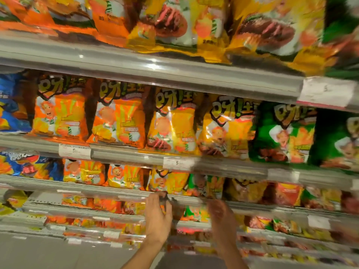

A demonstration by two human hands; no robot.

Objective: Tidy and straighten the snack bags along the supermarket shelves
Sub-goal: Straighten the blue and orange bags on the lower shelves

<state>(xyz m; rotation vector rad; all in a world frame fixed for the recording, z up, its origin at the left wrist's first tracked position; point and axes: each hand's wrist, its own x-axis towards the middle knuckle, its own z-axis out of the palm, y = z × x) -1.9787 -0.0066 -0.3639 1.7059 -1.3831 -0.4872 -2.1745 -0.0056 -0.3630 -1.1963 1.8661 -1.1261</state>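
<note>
Grey supermarket shelves [136,61] fill the view, stacked in tiers and blurred by motion. Snack bags [120,117] stand in a row on the shelf just below the top rail: orange ones at the left of the row, yellow ones [172,123] in the middle, green ones [283,133] at the right, with a blue bag [11,107] at the far left end. White price tags [74,151] sit on the rail under that row. Below it, smaller bags of the same colours line the lower shelves.

Both hands reach up to a lower shelf, beneath the yellow bags. The left hand [158,214] has its fingers curled over something dark at the shelf edge; what it holds is too blurred to name. The right hand [221,216] is raised just beside it, near a small green bag [192,212]; its fingers are smeared, so I cannot tell whether they grip anything.
</note>
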